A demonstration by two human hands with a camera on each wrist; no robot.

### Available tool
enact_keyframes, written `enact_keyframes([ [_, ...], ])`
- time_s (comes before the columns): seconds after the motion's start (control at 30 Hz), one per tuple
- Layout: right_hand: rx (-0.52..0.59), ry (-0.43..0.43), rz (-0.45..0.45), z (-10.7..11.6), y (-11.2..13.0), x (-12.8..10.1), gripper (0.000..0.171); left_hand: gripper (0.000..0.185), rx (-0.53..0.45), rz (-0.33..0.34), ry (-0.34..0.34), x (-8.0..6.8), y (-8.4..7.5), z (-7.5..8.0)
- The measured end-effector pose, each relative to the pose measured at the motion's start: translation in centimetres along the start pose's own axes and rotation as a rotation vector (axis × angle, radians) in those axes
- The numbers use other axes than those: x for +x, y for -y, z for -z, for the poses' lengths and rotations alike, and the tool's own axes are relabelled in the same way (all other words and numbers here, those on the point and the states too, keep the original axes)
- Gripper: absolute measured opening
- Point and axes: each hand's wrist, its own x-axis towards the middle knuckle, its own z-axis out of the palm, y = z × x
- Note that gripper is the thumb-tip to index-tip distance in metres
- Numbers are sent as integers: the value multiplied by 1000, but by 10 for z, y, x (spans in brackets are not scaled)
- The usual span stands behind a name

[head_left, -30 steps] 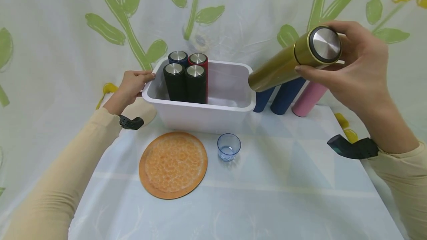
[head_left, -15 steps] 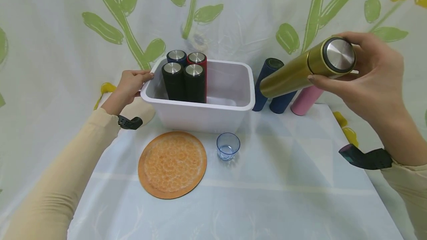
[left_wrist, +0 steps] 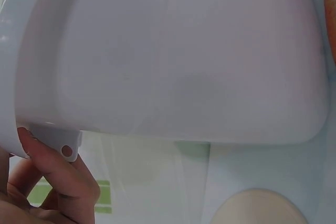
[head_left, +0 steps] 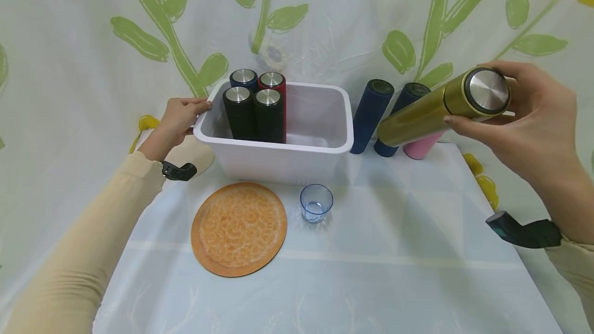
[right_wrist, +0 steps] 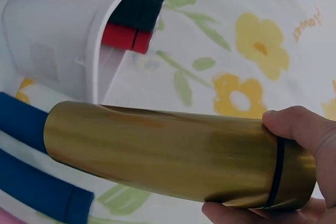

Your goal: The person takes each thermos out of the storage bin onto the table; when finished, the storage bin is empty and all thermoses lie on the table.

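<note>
My right hand (head_left: 533,112) holds a gold thermos flask (head_left: 417,116) by its silver-topped lid end, thumb on the near side. Tilted in the air, the flask covers parts of a dark blue flask (head_left: 408,94) and a pink flask (head_left: 421,147) behind it. My left hand (head_left: 178,120) grips the left rim of a white plastic bin (head_left: 274,164); in the left wrist view its fingers (left_wrist: 63,174) curl under the rim by a holed tab. Two black flasks (head_left: 254,117), a red flask (head_left: 273,80) and a blue flask (head_left: 243,76) stand in the bin's left half.
Another dark blue flask (head_left: 371,115) leans just right of the bin. In front of the bin lie a round orange mat (head_left: 238,228) and a clear blue-tinted glass (head_left: 316,203). A beige disc (head_left: 190,156) sits partly behind the left wrist. A flowered curtain (head_left: 325,24) hangs behind.
My right hand has carried the gold flask rightward and down, away from the bin, uncovering more of the dark blue flasks. My left hand keeps its grip on the rim.
</note>
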Motion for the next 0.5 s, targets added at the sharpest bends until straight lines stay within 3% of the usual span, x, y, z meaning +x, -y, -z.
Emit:
enact_keyframes([
  [0.2, -76, -4, -63, 5, -15, -7, 69, 54, 2, -4, 2, -1, 2, 0],
  [0.5, -77, -33, -161, 16, -37, -13, 68, 55, -4, -9, 5, 1, 0, 1],
])
